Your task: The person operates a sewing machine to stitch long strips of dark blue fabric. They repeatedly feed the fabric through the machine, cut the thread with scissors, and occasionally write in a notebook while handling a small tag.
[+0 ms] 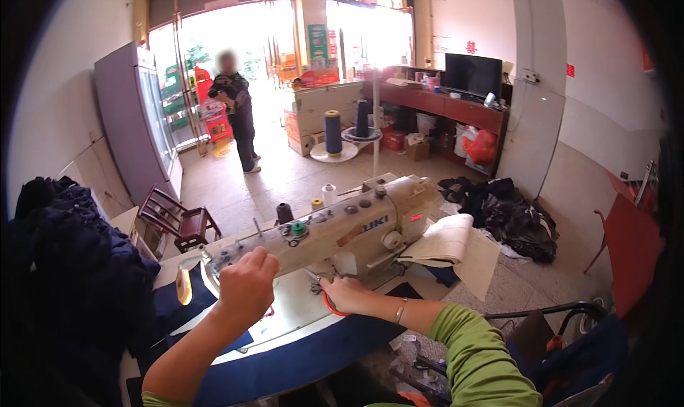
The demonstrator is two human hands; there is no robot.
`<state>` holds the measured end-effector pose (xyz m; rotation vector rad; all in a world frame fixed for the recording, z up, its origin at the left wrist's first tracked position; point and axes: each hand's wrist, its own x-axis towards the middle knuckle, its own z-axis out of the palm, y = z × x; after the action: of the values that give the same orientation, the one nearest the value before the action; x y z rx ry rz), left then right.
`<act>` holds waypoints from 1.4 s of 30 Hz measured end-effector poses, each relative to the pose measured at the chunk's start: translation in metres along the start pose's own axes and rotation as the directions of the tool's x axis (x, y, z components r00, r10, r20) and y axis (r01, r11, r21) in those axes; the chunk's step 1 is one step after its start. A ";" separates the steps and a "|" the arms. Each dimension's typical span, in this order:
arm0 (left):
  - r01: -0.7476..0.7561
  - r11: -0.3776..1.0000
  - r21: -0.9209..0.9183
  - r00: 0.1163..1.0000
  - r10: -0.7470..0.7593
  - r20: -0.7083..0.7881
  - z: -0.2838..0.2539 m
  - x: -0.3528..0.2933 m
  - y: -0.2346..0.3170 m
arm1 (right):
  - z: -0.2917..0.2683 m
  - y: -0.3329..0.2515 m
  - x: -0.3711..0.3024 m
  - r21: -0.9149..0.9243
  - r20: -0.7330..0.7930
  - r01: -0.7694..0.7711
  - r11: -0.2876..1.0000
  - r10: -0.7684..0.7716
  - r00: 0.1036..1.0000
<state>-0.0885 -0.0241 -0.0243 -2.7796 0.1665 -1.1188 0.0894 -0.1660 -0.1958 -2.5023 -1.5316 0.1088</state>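
Note:
A cream sewing machine point(333, 239) stands across the table before me. My left hand point(248, 284) is raised in front of its left part, fingers pinched together; whatever lies between them is too small to make out. Closed round red-handled scissors point(335, 304), my right hand point(347, 294) is near the machine's middle, the metal blades pointing up and left. Dark blue fabric point(299, 356) lies along the table's near edge, with more blue cloth left of the needle end. A green thread spool point(298, 229) sits on top of the machine.
Piled dark garments point(75, 271) crowd the left side. A notebook point(442, 246) lies open at the machine's right end. Large blue thread cones point(333, 132) stand on a rack behind. Beyond are a wooden chair point(178, 218), a standing person point(235, 107) and dark cloth point(506, 214) heaped on the floor.

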 end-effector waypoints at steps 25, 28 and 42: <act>0.051 0.998 0.022 0.991 -0.048 -0.123 -0.012 0.024 -0.017 | -0.144 0.001 -0.078 -0.315 -0.627 0.060 0.947 -0.255 0.736; 0.058 0.998 0.030 0.992 -0.054 -0.115 -0.014 0.027 -0.015 | -0.142 0.001 -0.067 -0.330 -0.601 0.068 0.942 -0.265 0.754; 0.326 0.942 -0.081 0.944 -0.319 0.089 -0.093 -0.093 0.001 | -0.110 0.007 -0.082 0.024 -0.421 0.299 0.954 -0.261 0.869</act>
<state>-0.2199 -0.0187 -0.0208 -3.0047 -0.2622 -1.0924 0.0764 -0.2566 -0.0932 -2.0313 -1.6340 -0.3680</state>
